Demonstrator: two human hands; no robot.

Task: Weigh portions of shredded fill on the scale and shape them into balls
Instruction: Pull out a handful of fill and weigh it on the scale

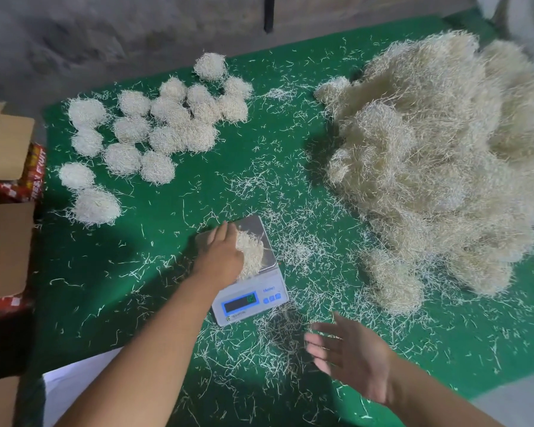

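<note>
Left hand on the portion at the scale, right hand spread open above the desk.

Far left of the left hand (221, 257), cardboard boxes (5, 241) are cut off by the frame edge, their red printing only partly readable. Beyond that hand, up and to its left, finished balls (154, 124) sit clustered on the green desk (154, 229), with bare green between them and the hand. The left hand lies on a portion of shredded fill (253, 254) on the scale (253, 291), fingers curved round the portion's left side and hiding part of the pan; the display digits are too blurred to read. Right of the scale and nearer the person, the right hand (349, 355) hovers with fingers spread, holding nothing, over loose strands. Further right, the big fill pile (438, 161) runs off the frame.
</note>
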